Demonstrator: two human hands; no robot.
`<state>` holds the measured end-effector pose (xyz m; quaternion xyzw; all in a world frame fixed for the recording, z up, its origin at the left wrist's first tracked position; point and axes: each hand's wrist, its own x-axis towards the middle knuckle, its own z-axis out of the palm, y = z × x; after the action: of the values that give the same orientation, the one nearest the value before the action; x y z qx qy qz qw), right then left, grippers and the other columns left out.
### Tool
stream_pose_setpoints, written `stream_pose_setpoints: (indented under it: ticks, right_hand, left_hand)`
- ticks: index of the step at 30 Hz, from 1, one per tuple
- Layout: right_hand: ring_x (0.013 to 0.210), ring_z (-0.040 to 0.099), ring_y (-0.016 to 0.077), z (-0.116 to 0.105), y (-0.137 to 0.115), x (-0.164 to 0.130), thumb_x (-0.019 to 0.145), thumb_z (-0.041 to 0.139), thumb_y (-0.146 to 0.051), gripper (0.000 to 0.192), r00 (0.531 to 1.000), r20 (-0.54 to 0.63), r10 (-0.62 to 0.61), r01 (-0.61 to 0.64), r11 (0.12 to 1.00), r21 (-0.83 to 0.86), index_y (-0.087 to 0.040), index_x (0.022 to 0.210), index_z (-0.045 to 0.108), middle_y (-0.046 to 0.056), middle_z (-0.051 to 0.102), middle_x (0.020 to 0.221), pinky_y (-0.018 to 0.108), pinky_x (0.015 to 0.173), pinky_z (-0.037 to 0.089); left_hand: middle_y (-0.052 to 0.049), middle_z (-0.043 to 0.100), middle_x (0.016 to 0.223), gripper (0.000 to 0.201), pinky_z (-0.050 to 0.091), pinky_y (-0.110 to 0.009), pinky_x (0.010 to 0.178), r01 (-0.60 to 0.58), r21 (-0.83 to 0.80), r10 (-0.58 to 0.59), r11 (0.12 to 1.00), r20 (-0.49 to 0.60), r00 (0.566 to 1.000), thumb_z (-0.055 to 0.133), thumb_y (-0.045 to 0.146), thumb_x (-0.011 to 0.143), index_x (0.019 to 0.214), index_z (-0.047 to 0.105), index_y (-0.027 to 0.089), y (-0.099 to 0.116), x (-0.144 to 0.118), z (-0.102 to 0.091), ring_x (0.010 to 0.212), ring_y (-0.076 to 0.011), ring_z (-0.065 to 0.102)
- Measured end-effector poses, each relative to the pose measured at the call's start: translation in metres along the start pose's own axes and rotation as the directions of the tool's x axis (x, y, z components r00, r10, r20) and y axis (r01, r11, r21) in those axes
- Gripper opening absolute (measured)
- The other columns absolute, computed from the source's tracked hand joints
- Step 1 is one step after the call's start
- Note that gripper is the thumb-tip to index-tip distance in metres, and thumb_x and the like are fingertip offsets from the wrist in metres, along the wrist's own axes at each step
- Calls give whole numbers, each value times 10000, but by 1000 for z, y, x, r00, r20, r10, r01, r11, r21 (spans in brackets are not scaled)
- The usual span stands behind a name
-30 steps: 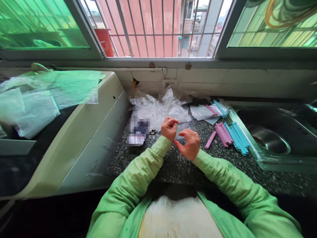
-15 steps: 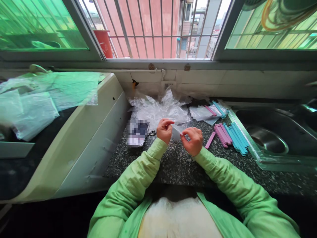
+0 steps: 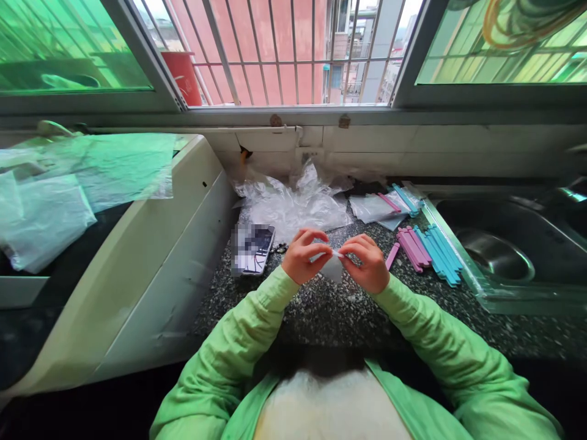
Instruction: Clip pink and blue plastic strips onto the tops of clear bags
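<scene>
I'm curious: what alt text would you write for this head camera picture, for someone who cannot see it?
A person in green sleeves holds a small clear plastic bag between the left hand and the right hand over a speckled counter. Pink and blue sticks lie to the right beside a steel sink, a phone to the left, crumpled plastic behind.

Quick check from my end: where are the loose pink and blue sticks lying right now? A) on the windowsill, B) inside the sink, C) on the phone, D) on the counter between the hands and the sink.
D: the sticks lie on the counter, right of the right hand and left of the sink.
</scene>
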<state>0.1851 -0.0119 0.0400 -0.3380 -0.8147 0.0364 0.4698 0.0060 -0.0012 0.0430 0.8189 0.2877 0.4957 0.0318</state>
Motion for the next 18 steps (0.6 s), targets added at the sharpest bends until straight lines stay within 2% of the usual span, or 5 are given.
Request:
stream_pose_setpoints:
  ticks: [4,9,14,18]
  right_hand:
    - [738,531,158,-2,3,0,733,583,-176,39,997,22,79,-81,989,123,-198,766,586,27,596,731,326,688,441]
    - [693,539,137,-4,5,0,761,556,-183,67,983,66,171,-182,950,253,-195,701,582,12,593,684,307,673,442]
    - [702,548,130,-1,9,1,758,556,-215,63,962,60,268,-274,920,279,-187,708,583,16,597,699,305,690,458]
    - [688,564,120,8,26,7,743,562,-250,139,910,191,368,-411,866,287,-182,856,602,27,623,776,284,636,481]
  left_hand:
    - [-39,596,800,50,444,-311,720,18,-101,-17,995,18,1000,557,179,760,718,583,181,0,3,-3,790,-140,527]
    - [-45,592,795,39,453,-303,710,15,-146,-9,989,47,999,557,158,757,729,581,170,-2,3,-7,782,-134,533]
    - [-46,591,812,56,464,-300,707,34,-153,-19,988,101,995,542,173,770,734,584,176,-1,1,-12,797,-131,537]
    - [-43,591,778,66,468,-295,687,32,-167,-11,985,129,992,534,173,775,734,584,176,2,-2,-15,761,-129,537]
